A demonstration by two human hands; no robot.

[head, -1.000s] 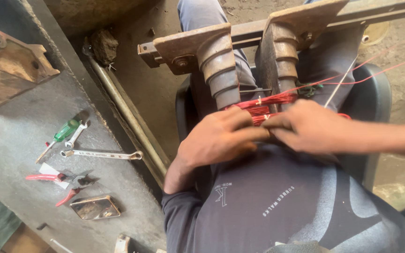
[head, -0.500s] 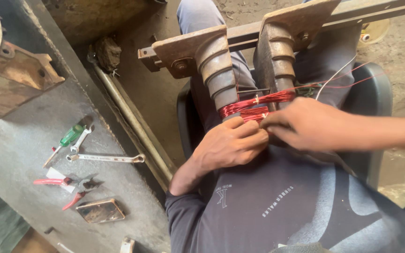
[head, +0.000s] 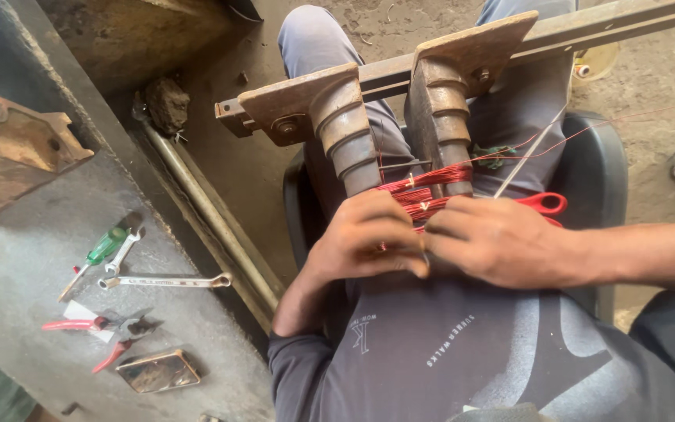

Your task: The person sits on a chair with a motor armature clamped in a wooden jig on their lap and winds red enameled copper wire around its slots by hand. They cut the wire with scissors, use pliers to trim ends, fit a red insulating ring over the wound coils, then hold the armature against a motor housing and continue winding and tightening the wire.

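the left hand (head: pixel 365 242) and the right hand (head: pixel 498 238) meet at the centre of the view, fingertips touching over a bundle of red copper wire (head: pixel 423 187); the left hand's fingers are curled and pressed together onto the lower turns of the wire, and the right hand's fingers are bunched against the same turns, though whether either actually pinches a strand cannot be told, since the fingers hide the spot; the wire is wound across two stepped wooden formers (head: pixel 349 137), which stand side by side at twelve o'clock from the hands, fixed to a metal bar (head: pixel 611 31) running off toward two o'clock; a loose red strand leaves the bundle toward three o'clock, and a red handle (head: pixel 544 203) shows just beside the right hand's knuckles; all this rests over the person's lap on a dark chair (head: pixel 599 180); at nine o'clock, well apart from the hands, a grey slab (head: pixel 25 266) carries a green-handled screwdriver (head: pixel 95 258), a long spanner (head: pixel 166 280), red-handled pliers (head: pixel 91 328) and a small flat tin (head: pixel 158 370).
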